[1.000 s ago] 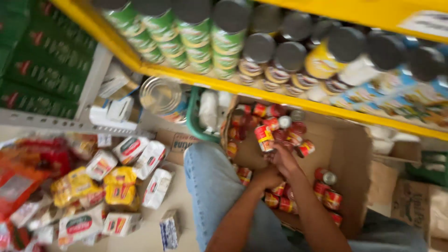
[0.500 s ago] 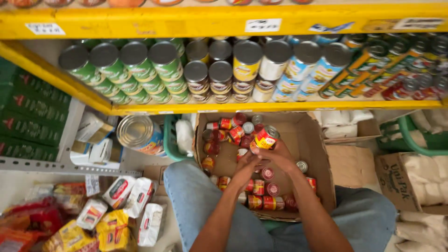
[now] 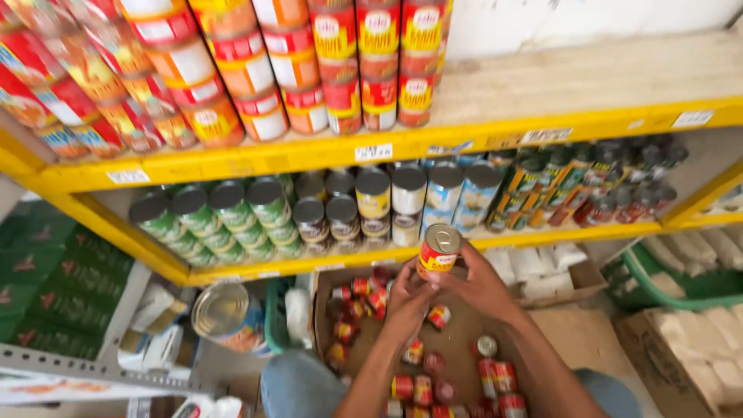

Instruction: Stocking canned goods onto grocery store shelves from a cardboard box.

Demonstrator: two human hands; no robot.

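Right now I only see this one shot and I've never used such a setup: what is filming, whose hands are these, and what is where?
A camera on a person's head looks down past their arms. Both bare hands meet on one small red and yellow can: the left hand beneath, the right hand beside it. Below sits an open cardboard box with more small cans scattered inside. Ahead, a yellow shelf rack carries rows of tins, and a large silver-topped can stands at the left.

Lower half of the small can (image 3: 438, 251) behind the hands (image 3: 453, 290)
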